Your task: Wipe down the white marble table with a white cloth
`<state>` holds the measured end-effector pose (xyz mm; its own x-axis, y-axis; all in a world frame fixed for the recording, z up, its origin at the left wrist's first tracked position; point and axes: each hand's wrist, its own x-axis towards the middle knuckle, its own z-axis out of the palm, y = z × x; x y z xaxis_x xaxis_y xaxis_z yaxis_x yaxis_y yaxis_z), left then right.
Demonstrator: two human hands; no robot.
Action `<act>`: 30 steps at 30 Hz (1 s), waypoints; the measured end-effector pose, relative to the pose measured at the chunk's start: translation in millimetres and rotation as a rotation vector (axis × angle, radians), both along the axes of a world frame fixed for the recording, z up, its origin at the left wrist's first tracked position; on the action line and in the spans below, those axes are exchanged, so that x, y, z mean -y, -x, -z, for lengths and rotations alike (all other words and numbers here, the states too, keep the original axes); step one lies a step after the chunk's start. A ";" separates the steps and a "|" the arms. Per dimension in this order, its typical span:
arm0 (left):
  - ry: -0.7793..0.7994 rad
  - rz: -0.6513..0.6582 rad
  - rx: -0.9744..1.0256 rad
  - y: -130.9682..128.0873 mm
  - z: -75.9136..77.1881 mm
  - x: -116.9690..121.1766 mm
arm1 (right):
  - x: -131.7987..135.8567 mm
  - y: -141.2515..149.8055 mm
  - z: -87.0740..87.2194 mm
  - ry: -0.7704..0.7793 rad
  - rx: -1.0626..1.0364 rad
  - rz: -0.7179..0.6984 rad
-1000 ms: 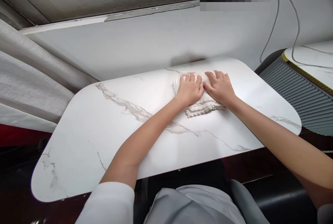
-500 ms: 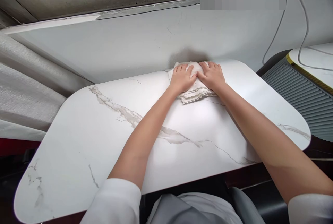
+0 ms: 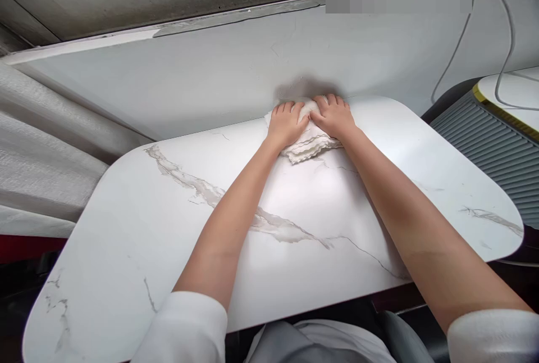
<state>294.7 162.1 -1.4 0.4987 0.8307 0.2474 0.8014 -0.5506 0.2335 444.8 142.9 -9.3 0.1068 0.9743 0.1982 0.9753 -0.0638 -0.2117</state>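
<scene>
A folded white cloth point(image 3: 310, 145) with wavy edges lies flat on the white marbled table point(image 3: 138, 217), close to its far edge by the wall. My left hand point(image 3: 288, 124) presses on the cloth's left part, its fingers bent over it. On the right part rests my right hand point(image 3: 334, 116), gripping the cloth in the same way. The two thumbs nearly meet in the middle. Both arms reach straight forward over the tabletop. The cloth's underside and the fingertips' hold on it are partly hidden.
Behind the table stands a pale wall point(image 3: 202, 71) under a ledge. A light curtain point(image 3: 42, 149) hangs at the left. To the right are a ribbed grey piece with a white top point(image 3: 484, 138) and a white cable point(image 3: 511, 26).
Both hands and the cloth have slid a little to the left along the table's far edge. The view has shifted slightly.
</scene>
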 end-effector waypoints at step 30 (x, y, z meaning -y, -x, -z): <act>-0.076 -0.114 -0.133 30.6 3.4 116.1 | 97.4 16.7 4.3 -0.022 0.051 -0.273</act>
